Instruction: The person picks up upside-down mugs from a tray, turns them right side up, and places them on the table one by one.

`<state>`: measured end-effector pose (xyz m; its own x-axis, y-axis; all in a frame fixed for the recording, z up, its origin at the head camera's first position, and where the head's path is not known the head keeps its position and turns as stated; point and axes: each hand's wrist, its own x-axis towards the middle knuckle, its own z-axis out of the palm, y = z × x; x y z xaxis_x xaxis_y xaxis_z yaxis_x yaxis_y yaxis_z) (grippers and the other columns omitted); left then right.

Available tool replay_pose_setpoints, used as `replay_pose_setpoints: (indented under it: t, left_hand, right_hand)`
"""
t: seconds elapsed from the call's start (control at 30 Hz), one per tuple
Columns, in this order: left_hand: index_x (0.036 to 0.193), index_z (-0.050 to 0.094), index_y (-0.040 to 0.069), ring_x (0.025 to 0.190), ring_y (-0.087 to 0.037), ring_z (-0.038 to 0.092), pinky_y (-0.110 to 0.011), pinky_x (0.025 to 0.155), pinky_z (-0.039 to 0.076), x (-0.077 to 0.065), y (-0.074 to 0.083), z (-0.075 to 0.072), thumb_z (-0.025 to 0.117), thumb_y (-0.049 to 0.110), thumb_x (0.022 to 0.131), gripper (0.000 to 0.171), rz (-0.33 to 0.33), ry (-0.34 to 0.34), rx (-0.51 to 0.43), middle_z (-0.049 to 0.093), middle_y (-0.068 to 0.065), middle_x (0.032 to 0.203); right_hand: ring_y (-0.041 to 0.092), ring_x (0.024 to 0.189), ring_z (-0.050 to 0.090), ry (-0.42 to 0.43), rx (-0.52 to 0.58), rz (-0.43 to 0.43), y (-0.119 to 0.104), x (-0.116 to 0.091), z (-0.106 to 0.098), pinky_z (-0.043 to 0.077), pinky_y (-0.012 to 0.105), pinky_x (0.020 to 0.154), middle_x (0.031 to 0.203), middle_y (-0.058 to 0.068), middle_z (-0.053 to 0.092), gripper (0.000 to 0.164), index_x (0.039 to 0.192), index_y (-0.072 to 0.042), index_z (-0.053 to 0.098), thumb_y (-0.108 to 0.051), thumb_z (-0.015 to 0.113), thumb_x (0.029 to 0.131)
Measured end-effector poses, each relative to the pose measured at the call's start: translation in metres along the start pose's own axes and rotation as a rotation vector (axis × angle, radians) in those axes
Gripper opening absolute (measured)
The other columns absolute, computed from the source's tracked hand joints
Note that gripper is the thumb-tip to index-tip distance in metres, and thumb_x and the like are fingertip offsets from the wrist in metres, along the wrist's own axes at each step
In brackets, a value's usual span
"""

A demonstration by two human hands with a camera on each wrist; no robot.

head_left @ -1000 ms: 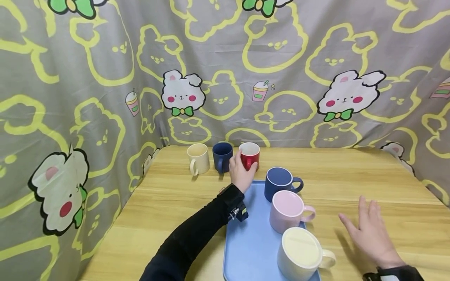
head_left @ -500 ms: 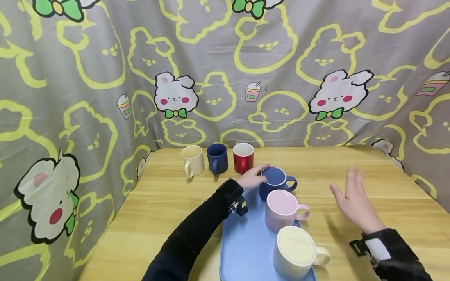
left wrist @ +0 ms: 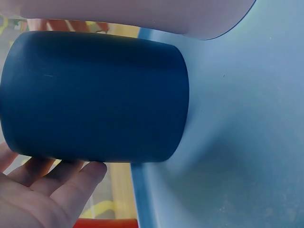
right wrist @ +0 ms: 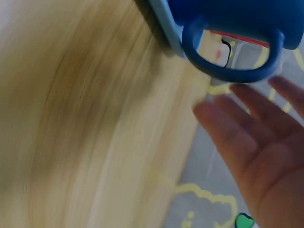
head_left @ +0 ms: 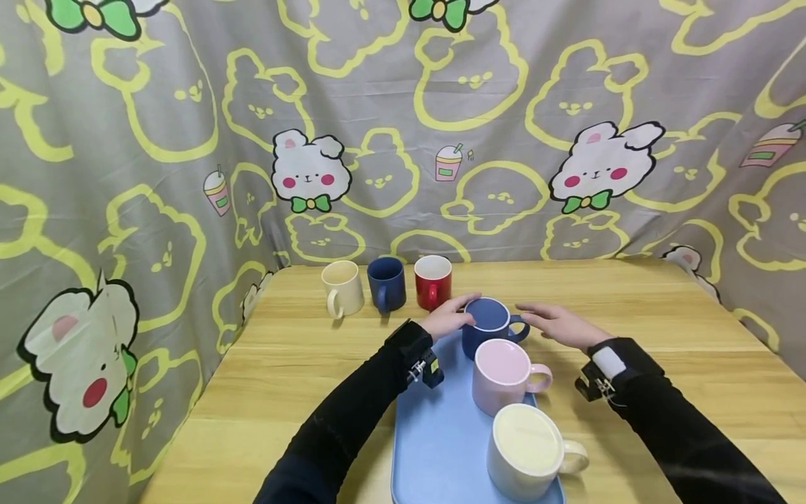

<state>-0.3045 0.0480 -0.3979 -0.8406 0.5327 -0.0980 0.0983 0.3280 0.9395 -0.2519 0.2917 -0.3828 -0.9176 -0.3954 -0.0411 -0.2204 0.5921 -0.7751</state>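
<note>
A blue mug point(head_left: 481, 343) stands upright at the far end of a blue tray point(head_left: 428, 448), its handle pointing right. My left hand point(head_left: 446, 318) is at the mug's left side; in the left wrist view its extended fingers point(left wrist: 78, 185) reach the mug's wall, touching or very close. From the right, my right hand point(head_left: 562, 325) stretches toward the mug handle point(right wrist: 232, 73), fingers extended and holding nothing. A narrow gap separates those fingers from the handle in the right wrist view. Nearer on the tray stand a pink mug point(head_left: 500, 381) and a cream mug point(head_left: 525, 455), handles also rightward.
Along the back of the wooden table point(head_left: 283, 392) stand a smaller cream mug point(head_left: 343, 288), a dark blue mug point(head_left: 387, 283) and a red mug point(head_left: 433, 283) in a row. A patterned grey curtain point(head_left: 378, 105) hangs behind and at both sides.
My left hand has left the red mug and moved right to the blue mug on the tray. My right hand has moved left and away from me toward that mug's handle.
</note>
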Motion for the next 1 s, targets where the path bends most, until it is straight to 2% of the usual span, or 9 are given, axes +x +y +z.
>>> replay_pose_setpoints:
  t: [0.13,0.23,0.37,0.53,0.63,0.8,0.87,1.0]
  left_hand:
    - [0.146,0.043,0.005,0.132,-0.026,0.043,-0.038,0.103,0.042,0.0,0.0,0.0,0.054,0.002,0.088,0.059,-0.014,0.004,-0.03,0.044,-0.011,0.147]
    - [0.146,0.044,0.006,0.132,-0.026,0.043,-0.038,0.103,0.042,-0.001,0.002,0.003,0.054,0.002,0.088,0.059,-0.019,0.002,-0.03,0.044,-0.011,0.147]
    - [0.146,0.042,0.007,0.133,-0.027,0.042,-0.039,0.105,0.04,0.0,0.002,0.006,0.053,0.003,0.088,0.059,-0.015,-0.004,-0.034,0.044,-0.012,0.147]
    - [0.15,0.037,0.008,0.137,-0.028,0.035,-0.043,0.109,0.034,-0.001,0.005,0.006,0.051,0.005,0.09,0.061,-0.033,-0.006,-0.033,0.038,-0.011,0.151]
    - [0.151,0.034,0.01,0.14,-0.028,0.032,-0.045,0.11,0.032,-0.003,0.006,0.006,0.05,0.008,0.092,0.062,-0.071,-0.005,-0.036,0.034,-0.01,0.154]
    - [0.152,0.033,0.011,0.138,-0.031,0.034,-0.05,0.108,0.034,-0.004,0.003,0.008,0.048,0.006,0.092,0.062,-0.128,0.024,-0.131,0.032,-0.012,0.154]
    - [0.152,0.033,0.01,0.136,-0.032,0.037,-0.051,0.106,0.036,-0.005,0.002,0.008,0.046,0.004,0.091,0.062,-0.14,0.043,-0.188,0.032,-0.014,0.154]
    - [0.15,0.035,0.007,0.131,-0.033,0.042,-0.051,0.104,0.039,-0.007,0.002,0.01,0.046,0.0,0.091,0.06,-0.134,0.088,-0.286,0.036,-0.016,0.151]
  right_hand:
    - [0.054,0.125,0.04,-0.079,0.172,0.047,0.006,0.012,0.005,0.047,0.057,0.092,0.129,0.038,0.046,0.045,0.131,0.018,0.043,-0.02,0.039,0.106]
    - [0.049,0.119,0.047,-0.095,0.214,0.077,0.01,0.014,0.005,0.049,0.056,0.09,0.117,0.033,0.054,0.042,0.124,0.019,0.045,-0.018,0.039,0.106]
    - [0.04,0.111,0.053,-0.124,0.293,0.097,0.013,0.015,0.006,0.049,0.054,0.09,0.109,0.026,0.056,0.039,0.117,0.02,0.044,-0.016,0.037,0.105]
    - [0.028,0.101,0.056,-0.122,0.408,0.082,0.015,0.018,0.009,0.048,0.052,0.093,0.103,0.018,0.056,0.035,0.111,0.021,0.043,-0.013,0.036,0.105]
    - [0.021,0.097,0.056,-0.105,0.454,0.07,0.017,0.02,0.011,0.049,0.049,0.093,0.1,0.013,0.056,0.029,0.105,0.016,0.049,-0.011,0.037,0.104]
    - [0.015,0.096,0.054,-0.078,0.503,0.057,0.017,0.02,0.015,0.05,0.049,0.091,0.098,0.007,0.057,0.022,0.101,0.003,0.056,-0.012,0.04,0.104]
    - [0.015,0.097,0.053,-0.067,0.499,0.055,0.015,0.021,0.015,0.049,0.049,0.09,0.097,0.005,0.056,0.022,0.102,0.002,0.055,-0.014,0.04,0.104]
    - [0.018,0.098,0.053,-0.045,0.457,0.05,0.007,0.022,0.014,0.049,0.047,0.088,0.098,0.006,0.056,0.025,0.103,0.008,0.053,-0.013,0.039,0.104]
